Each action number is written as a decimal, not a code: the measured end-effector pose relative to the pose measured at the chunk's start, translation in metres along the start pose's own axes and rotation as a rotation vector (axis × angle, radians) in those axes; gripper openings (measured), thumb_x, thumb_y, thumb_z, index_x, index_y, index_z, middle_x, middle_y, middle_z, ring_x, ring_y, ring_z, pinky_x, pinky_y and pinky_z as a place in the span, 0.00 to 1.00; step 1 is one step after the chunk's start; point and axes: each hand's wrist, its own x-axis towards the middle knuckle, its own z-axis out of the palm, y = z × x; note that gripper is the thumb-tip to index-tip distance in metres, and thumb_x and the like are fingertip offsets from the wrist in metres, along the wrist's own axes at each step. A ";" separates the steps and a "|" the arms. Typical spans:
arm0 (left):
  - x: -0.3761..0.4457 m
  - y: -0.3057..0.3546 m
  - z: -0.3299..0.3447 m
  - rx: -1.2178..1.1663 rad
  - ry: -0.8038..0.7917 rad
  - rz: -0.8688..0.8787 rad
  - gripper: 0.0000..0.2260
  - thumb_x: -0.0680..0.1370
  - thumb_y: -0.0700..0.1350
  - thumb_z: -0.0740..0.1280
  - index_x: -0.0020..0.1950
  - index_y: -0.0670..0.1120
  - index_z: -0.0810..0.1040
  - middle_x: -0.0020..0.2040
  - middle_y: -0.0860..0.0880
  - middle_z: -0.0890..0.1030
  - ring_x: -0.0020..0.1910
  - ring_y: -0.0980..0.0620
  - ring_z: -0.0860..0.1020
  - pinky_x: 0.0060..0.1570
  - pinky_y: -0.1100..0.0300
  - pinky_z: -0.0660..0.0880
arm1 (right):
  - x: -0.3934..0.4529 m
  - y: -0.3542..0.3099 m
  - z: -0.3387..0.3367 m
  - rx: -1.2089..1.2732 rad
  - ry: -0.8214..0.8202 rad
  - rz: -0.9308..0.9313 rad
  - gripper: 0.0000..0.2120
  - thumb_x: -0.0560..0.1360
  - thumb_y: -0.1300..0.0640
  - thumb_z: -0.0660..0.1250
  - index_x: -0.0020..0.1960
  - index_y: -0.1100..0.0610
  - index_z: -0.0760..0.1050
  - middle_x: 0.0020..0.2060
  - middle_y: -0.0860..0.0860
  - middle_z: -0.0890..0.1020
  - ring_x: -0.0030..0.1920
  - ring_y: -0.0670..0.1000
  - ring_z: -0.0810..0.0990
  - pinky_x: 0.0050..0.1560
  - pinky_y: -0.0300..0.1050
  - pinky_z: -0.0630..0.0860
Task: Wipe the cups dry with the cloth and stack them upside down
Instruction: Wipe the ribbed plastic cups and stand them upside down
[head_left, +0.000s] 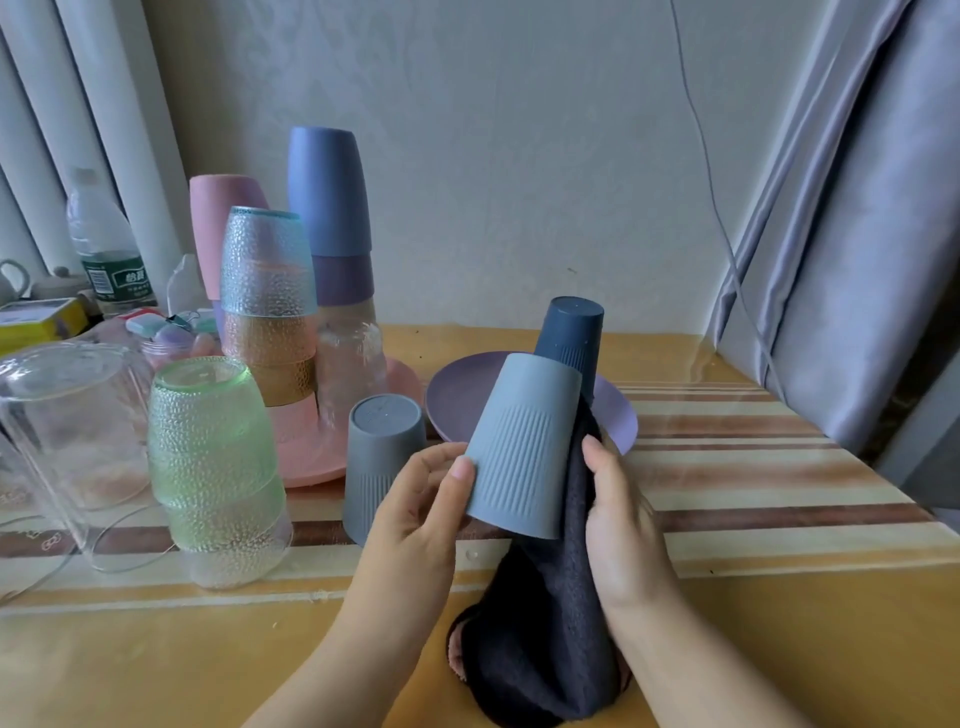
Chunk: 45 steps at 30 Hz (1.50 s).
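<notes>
A light blue ribbed cup (522, 447) is held upside down and tilted above the table, near the middle of the view. My left hand (421, 506) grips its rim side, thumb on the ribbed wall. My right hand (621, 525) holds a dark cloth (550, 639) against the cup's right side; the cloth hangs down to the table. Just behind, a dark navy cup (569, 332) stands upside down on a purple plate (467, 400). A grey cup (379, 462) stands upside down on the table to the left.
On the left stand a green textured glass (218, 467), a clear glass (67, 426), and taller upside-down stacks: glass cups (267, 306) and blue-purple cups (330, 208) on a pink plate (311, 457). A water bottle (104, 249) and curtains edge the table.
</notes>
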 end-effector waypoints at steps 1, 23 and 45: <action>-0.001 0.000 0.001 0.104 0.039 0.067 0.18 0.72 0.59 0.61 0.53 0.52 0.80 0.48 0.53 0.84 0.50 0.52 0.82 0.50 0.58 0.77 | 0.000 -0.001 0.002 -0.059 -0.021 -0.068 0.17 0.80 0.51 0.54 0.66 0.49 0.71 0.64 0.40 0.74 0.64 0.35 0.70 0.67 0.32 0.64; 0.001 -0.004 -0.010 -0.175 -0.322 -0.351 0.20 0.66 0.62 0.70 0.50 0.51 0.86 0.55 0.41 0.83 0.54 0.45 0.80 0.67 0.45 0.70 | 0.006 0.000 0.001 0.227 -0.034 0.349 0.22 0.77 0.43 0.58 0.61 0.56 0.77 0.55 0.53 0.82 0.59 0.53 0.79 0.65 0.53 0.71; -0.006 0.006 -0.001 0.203 0.001 -0.013 0.14 0.74 0.50 0.70 0.57 0.53 0.72 0.48 0.54 0.80 0.42 0.64 0.79 0.37 0.74 0.71 | -0.005 0.002 0.011 -0.133 -0.100 0.013 0.10 0.80 0.51 0.54 0.53 0.36 0.68 0.53 0.28 0.73 0.52 0.20 0.68 0.52 0.16 0.63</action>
